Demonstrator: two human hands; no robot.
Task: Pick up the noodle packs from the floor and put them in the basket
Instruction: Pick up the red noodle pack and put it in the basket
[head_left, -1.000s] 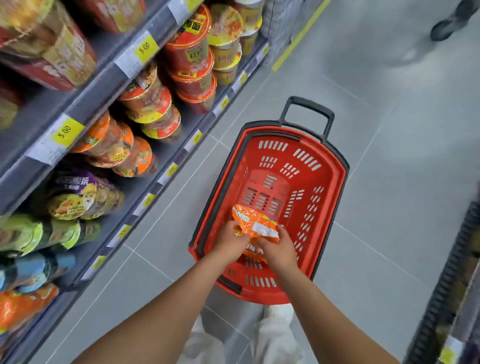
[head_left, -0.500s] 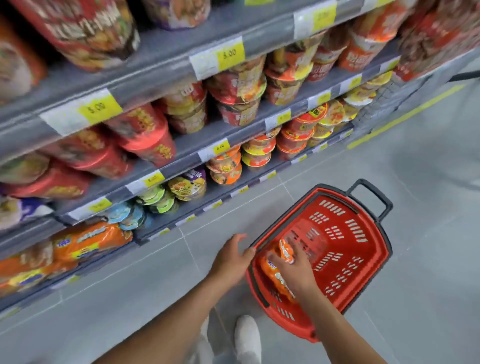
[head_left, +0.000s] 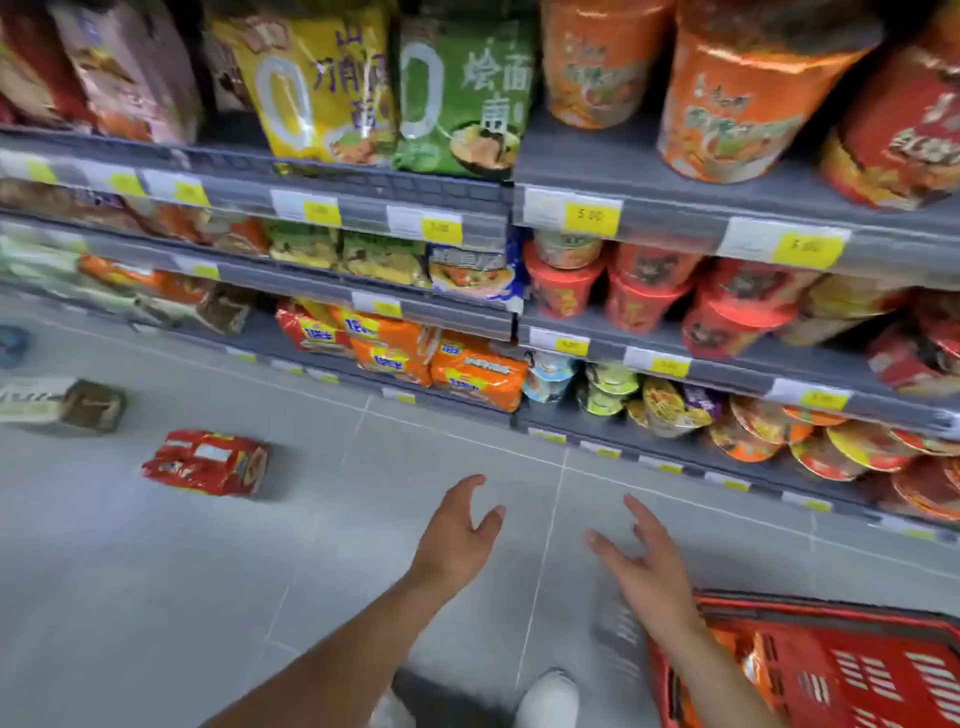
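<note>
Well, both of the person's hands were empty as I watched. The left hand (head_left: 457, 540) hung over the grey tiled floor (head_left: 156, 597) with its fingers loosely spread and the thumb out to the side, gripping nothing. The right hand (head_left: 649, 571) was just beside it, to the right, likewise open, fingers splayed and pointing toward the far left. Neither touched anything. A red noodle pack (head_left: 208, 461) lay flat on the floor well to the left of the hands and a little farther off, by itself in the aisle. Beyond it, farther left, a brown-and-white box (head_left: 62, 405) lay on its side, and at the very left edge was something blue (head_left: 13, 345), too blurred to name. The red basket (head_left: 841, 618) stood on the floor at the near right, only partly in sight, its left edge crossed by the right forearm. An orange noodle pack (head_left: 750, 660) lay inside it against that edge, half hidden by the arm. A white shoe (head_left: 548, 699) showed on the floor between the two forearms, at the near edge. Along the far side ran the grey shelves (head_left: 587, 161), their fronts carrying yellow price tags (head_left: 592, 218). They held bagged noodles on the left, orange packs (head_left: 478, 374) on the bottom shelf, and red cups (head_left: 644, 291) and bowls (head_left: 862, 447) stacked to the right.
</note>
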